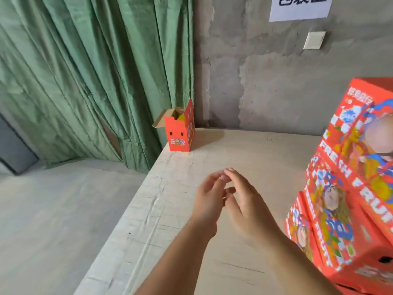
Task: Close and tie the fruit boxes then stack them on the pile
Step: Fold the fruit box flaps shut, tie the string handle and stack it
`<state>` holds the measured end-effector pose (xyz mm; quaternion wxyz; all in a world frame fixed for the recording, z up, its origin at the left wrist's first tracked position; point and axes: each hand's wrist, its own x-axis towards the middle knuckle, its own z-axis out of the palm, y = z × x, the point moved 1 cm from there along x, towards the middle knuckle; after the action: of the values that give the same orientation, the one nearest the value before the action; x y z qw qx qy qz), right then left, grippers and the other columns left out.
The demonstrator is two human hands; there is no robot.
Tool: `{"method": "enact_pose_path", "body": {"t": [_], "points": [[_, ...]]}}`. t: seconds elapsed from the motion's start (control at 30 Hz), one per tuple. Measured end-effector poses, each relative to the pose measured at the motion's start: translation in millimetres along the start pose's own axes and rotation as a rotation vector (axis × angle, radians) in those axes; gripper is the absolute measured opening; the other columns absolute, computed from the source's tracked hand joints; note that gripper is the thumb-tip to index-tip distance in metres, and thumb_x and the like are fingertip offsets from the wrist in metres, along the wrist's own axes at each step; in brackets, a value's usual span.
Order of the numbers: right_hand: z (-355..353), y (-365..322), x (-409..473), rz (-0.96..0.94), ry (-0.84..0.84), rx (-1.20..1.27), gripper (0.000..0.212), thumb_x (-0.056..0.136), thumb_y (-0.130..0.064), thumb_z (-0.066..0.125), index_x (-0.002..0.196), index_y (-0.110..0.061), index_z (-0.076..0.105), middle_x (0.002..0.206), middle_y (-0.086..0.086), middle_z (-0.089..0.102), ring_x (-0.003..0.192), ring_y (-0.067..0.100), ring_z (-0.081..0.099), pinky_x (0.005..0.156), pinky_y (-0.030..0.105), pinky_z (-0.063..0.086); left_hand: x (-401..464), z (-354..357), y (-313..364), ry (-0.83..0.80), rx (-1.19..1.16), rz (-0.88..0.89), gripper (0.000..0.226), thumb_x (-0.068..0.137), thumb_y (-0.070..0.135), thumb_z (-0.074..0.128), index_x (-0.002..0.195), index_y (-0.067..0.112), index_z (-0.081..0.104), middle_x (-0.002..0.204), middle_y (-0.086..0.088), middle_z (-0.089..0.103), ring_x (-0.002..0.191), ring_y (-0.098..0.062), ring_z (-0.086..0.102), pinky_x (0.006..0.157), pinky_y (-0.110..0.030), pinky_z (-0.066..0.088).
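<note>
Near: both our hands hover empty over the worktop [244, 145], left hand [207, 201] and right hand [247, 206] with fingers loose and fingertips nearly meeting. Pile of closed fruit boxes [348, 188] stands just right of the right hand. Far left corner: one open box [179, 133], flaps up, well beyond both hands; left hand slightly nearer. Beyond: green curtain [95, 71], bare concrete wall [265, 81].

Both bare forearms outstretched, left hand [209, 195] and right hand [247, 204] empty, relaxed fingertips overlapping.
</note>
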<state>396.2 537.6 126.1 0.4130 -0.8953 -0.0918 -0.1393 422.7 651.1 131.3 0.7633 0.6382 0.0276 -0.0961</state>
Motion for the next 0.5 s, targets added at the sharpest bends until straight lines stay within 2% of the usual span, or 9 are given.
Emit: {"method": "enact_pose_path", "body": {"t": [0.07, 0.1, 0.23, 0.3, 0.4, 0.5], "points": [[32, 2, 29, 0.051, -0.123, 0.016, 0.057, 0.105, -0.014, 0.049, 0.156, -0.035, 0.035, 0.159, -0.015, 0.041, 0.128, -0.004, 0.051, 0.102, 0.012, 0.041, 23, -35, -4, 0.075, 0.008, -0.01, 0.019, 0.103, 0.027, 0.059, 0.116, 0.031, 0.073, 0.111, 0.006, 0.078, 0.096, -0.011, 0.076, 0.078, -0.025, 0.056], [50, 2, 46, 0.066, -0.178, 0.021, 0.058, 0.105, -0.016, 0.048, 0.156, -0.037, 0.032, 0.161, -0.017, 0.038, 0.128, -0.004, 0.05, 0.101, 0.009, 0.038, 36, -53, -5, 0.101, 0.035, 0.005, 0.022, 0.103, 0.026, 0.058, 0.118, 0.032, 0.073, 0.112, 0.008, 0.077, 0.097, -0.01, 0.075, 0.078, -0.023, 0.057], [121, 2, 118, 0.103, -0.329, -0.053, 0.065, 0.103, -0.019, 0.048, 0.161, -0.034, 0.02, 0.167, -0.012, 0.027, 0.147, 0.016, 0.04, 0.115, 0.033, 0.038, 105, -130, -12, 0.185, 0.23, 0.064, 0.037, 0.101, 0.019, 0.056, 0.133, 0.035, 0.066, 0.123, 0.017, 0.072, 0.107, 0.005, 0.067, 0.084, -0.014, 0.051], [153, 5, 155, 0.13, -0.372, -0.095, 0.068, 0.103, -0.02, 0.046, 0.163, -0.03, 0.016, 0.17, -0.011, 0.019, 0.15, 0.017, 0.034, 0.117, 0.037, 0.035, 144, -171, -20, 0.221, 0.373, 0.044, 0.044, 0.099, 0.019, 0.057, 0.139, 0.037, 0.06, 0.134, 0.016, 0.066, 0.109, 0.01, 0.062, 0.085, -0.014, 0.047], [194, 16, 212, 0.185, -0.403, -0.13, 0.07, 0.1, -0.021, 0.046, 0.163, -0.027, 0.016, 0.17, -0.007, 0.018, 0.151, 0.017, 0.032, 0.117, 0.035, 0.035, 200, -229, -37, 0.211, 0.632, -0.002, 0.052, 0.101, 0.023, 0.057, 0.15, 0.039, 0.049, 0.147, 0.01, 0.058, 0.124, -0.01, 0.062, 0.101, -0.031, 0.051], [228, 34, 269, 0.202, -0.398, -0.139, 0.071, 0.097, -0.018, 0.049, 0.162, -0.026, 0.021, 0.168, -0.002, 0.025, 0.147, 0.02, 0.038, 0.116, 0.035, 0.036, 247, -281, -68, 0.12, 0.945, -0.08, 0.063, 0.102, 0.028, 0.056, 0.16, 0.039, 0.033, 0.16, 0.009, 0.046, 0.136, -0.022, 0.054, 0.108, -0.035, 0.047]]}}
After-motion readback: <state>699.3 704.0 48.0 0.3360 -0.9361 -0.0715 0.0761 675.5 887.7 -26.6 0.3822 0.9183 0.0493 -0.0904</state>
